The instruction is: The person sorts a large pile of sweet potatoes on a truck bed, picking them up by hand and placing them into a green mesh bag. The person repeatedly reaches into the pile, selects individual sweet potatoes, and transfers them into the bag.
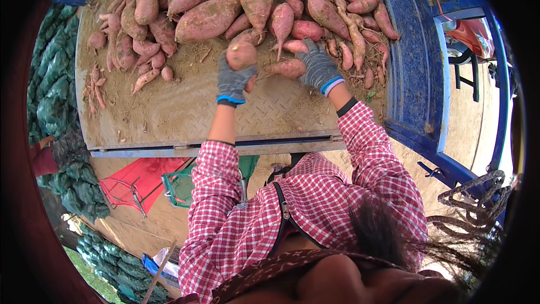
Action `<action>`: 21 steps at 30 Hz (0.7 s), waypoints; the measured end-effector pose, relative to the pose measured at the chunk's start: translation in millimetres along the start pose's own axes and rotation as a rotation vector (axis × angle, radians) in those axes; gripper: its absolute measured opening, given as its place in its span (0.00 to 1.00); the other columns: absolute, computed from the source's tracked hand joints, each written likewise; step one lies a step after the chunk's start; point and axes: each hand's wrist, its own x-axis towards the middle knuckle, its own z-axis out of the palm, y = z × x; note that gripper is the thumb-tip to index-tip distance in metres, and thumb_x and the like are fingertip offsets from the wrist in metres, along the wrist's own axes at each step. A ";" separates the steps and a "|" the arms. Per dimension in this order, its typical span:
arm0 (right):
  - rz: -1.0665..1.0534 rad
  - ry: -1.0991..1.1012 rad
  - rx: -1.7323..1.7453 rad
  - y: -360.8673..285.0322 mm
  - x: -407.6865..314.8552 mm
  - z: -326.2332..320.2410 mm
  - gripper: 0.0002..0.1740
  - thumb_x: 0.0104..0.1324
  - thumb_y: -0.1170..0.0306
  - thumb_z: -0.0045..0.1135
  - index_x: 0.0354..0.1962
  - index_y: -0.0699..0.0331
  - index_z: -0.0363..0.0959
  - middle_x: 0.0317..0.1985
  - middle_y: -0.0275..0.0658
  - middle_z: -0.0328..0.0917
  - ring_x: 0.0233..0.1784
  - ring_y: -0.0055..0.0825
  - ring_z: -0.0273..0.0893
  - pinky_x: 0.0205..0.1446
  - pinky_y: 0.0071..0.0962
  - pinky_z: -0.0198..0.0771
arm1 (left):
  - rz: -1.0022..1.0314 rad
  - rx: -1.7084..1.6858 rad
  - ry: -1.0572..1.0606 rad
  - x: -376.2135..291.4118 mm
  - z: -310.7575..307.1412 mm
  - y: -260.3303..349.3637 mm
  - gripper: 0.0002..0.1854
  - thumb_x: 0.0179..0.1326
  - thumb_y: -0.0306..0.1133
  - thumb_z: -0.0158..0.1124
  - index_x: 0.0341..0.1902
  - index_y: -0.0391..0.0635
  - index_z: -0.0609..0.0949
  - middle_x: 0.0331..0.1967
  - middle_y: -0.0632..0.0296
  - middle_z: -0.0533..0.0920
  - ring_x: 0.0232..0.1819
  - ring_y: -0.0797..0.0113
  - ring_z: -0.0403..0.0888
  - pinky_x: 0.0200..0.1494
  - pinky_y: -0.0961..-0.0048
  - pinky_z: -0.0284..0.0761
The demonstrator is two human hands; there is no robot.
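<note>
Both my hands wear grey knit gloves over the dirty metal bed of a truck [261,109]. My left hand [236,77] is closed on a rounded sweet potato [241,55], and part of another pink root shows beside its wrist. My right hand [316,65] grips the end of a smaller sweet potato [287,68] lying low over the bed. Just beyond the hands rises a heap of soil-covered sweet potatoes [209,19], large and small. A pink tapered sweet potato [282,23] lies between and above my hands.
A blue metal side panel [411,50] bounds the bed on the right. Below the bed edge [261,147] stand a red mesh basket [122,192] and a green one [179,188]. Filled green net sacks [57,97] are stacked at left, where a person's arm [42,156] shows. Coiled rope [476,194] hangs at lower right.
</note>
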 end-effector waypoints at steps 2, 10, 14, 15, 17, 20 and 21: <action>-0.029 -0.029 0.024 0.8 -2.1 -15.5 0.45 0.44 0.52 0.78 0.62 0.50 0.75 0.78 0.48 0.50 0.76 0.56 0.55 0.79 0.50 0.52 | 0.008 -0.575 -0.007 -27.1 -34.5 -17.3 0.42 0.43 0.33 0.81 0.65 0.46 0.71 0.56 0.62 0.78 0.55 0.63 0.78 0.56 0.64 0.77; -0.223 -0.121 0.622 -94.4 -22.6 -30.9 0.49 0.46 0.52 0.77 0.64 0.64 0.69 0.58 0.56 0.75 0.63 0.50 0.73 0.67 0.40 0.67 | -0.241 -0.873 0.276 -258.8 -200.6 -88.4 0.42 0.48 0.42 0.79 0.67 0.49 0.71 0.61 0.61 0.76 0.60 0.57 0.76 0.64 0.55 0.75; -0.610 -0.494 0.795 -233.6 -73.3 40.8 0.45 0.54 0.45 0.68 0.62 0.66 0.70 0.50 0.58 0.78 0.53 0.49 0.79 0.57 0.40 0.73 | -0.489 -0.948 0.541 -365.2 -216.4 -126.4 0.43 0.56 0.55 0.72 0.72 0.53 0.68 0.70 0.58 0.70 0.69 0.51 0.69 0.70 0.44 0.67; -0.618 -0.678 0.771 -265.9 -84.4 60.4 0.45 0.55 0.43 0.66 0.61 0.65 0.70 0.49 0.60 0.78 0.51 0.49 0.80 0.54 0.41 0.75 | -0.543 -0.944 0.615 -379.7 -216.0 -133.2 0.44 0.57 0.59 0.65 0.74 0.55 0.65 0.72 0.57 0.67 0.72 0.50 0.63 0.71 0.41 0.61; -0.642 -0.722 0.765 -295.7 -98.8 86.7 0.48 0.56 0.42 0.65 0.65 0.67 0.67 0.55 0.62 0.75 0.59 0.51 0.76 0.62 0.41 0.71 | -0.777 -0.912 0.890 -399.7 -206.7 -141.9 0.46 0.60 0.68 0.53 0.78 0.59 0.59 0.77 0.54 0.60 0.78 0.49 0.51 0.73 0.35 0.47; -0.520 -0.384 0.465 -269.0 -67.7 78.0 0.53 0.57 0.36 0.62 0.69 0.66 0.63 0.70 0.61 0.62 0.74 0.55 0.60 0.79 0.44 0.53 | -1.008 -0.879 1.291 -386.5 -202.8 -135.4 0.40 0.71 0.65 0.44 0.81 0.62 0.57 0.80 0.49 0.56 0.82 0.47 0.46 0.78 0.39 0.42; -0.389 -0.143 0.403 -244.4 -41.3 63.7 0.52 0.57 0.36 0.62 0.68 0.65 0.64 0.71 0.61 0.61 0.76 0.55 0.58 0.81 0.46 0.48 | -0.878 -0.493 1.125 -369.9 -205.2 -128.2 0.38 0.71 0.61 0.47 0.79 0.58 0.59 0.79 0.48 0.58 0.80 0.48 0.50 0.78 0.44 0.45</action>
